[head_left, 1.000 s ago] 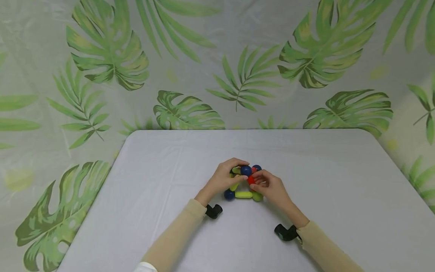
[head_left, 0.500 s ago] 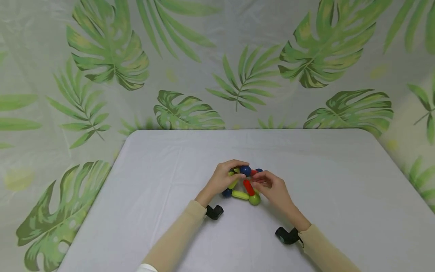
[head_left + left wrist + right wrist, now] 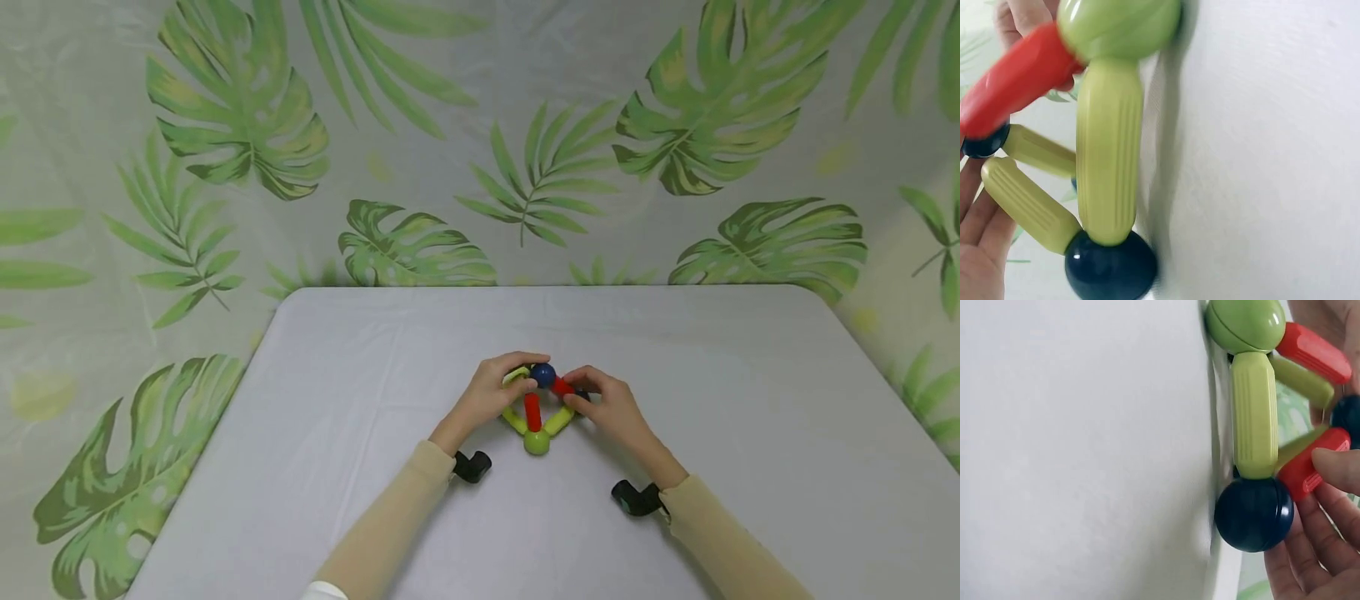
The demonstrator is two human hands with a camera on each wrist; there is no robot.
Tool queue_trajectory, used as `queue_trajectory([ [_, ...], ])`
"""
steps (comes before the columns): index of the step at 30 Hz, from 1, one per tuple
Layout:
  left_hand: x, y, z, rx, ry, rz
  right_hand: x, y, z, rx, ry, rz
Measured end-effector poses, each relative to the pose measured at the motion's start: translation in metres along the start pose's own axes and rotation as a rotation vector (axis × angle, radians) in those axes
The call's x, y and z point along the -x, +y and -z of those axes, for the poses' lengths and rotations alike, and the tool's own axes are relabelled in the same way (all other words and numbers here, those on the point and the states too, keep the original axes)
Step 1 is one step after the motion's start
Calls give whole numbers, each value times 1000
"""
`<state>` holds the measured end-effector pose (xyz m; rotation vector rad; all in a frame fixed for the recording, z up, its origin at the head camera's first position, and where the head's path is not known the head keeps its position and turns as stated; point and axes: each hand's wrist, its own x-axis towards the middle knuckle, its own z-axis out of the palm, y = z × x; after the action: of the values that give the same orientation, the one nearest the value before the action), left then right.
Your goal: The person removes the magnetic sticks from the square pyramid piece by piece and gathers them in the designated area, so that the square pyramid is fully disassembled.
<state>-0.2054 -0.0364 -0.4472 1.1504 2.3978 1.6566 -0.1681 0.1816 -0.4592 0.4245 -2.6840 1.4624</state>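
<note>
A frame of toy rods and balls stands on the table. In the head view my left hand point(image 3: 491, 390) holds the blue ball point(image 3: 543, 375) at its top, from the left. My right hand point(image 3: 613, 410) pinches a red rod point(image 3: 1315, 464) between thumb and fingers; this rod runs from the top ball down to a blue ball point(image 3: 1254, 514). Another red rod point(image 3: 532, 412) slopes to a green ball point(image 3: 536, 442) at the front. Yellow-green rods point(image 3: 1110, 153) join the lower balls, including a blue ball point(image 3: 1110, 265) on the left. My hands cover the back partly.
A white cloth covers the table point(image 3: 375, 358). Its far edge meets a leaf-patterned curtain point(image 3: 420, 250). Black wrist cameras sit below each wrist, the left camera point(image 3: 472, 467) and the right camera point(image 3: 636, 498), close to the cloth.
The frame has turned, its green ball shifting left to the front middle. My right hand has let go of the front red rod and now grips the right one. My left hand stays at the top ball.
</note>
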Motion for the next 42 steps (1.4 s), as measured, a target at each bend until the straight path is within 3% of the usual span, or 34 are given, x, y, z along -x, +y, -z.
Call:
queue_trajectory([
  [6,-1,2,0,-122,32,-81,7,-8,-8,-7,10,12],
  [9,-2,3,-1,-120,14,-106,10,-11,-12,-21,16,27],
  [16,1,3,-2,-77,13,-74,16,-16,-18,-34,27,23],
  [22,2,2,-3,-41,7,-90,22,-15,-20,-35,40,46],
  [28,2,1,-3,-78,38,-101,27,-16,-18,-63,9,106],
  [33,3,1,-2,-88,26,-121,25,-13,-11,-131,24,67],
  [37,3,2,-3,-86,7,-131,12,-7,-6,-69,88,86],
  [42,3,2,-4,-100,-18,-120,-3,0,-3,36,57,104],
])
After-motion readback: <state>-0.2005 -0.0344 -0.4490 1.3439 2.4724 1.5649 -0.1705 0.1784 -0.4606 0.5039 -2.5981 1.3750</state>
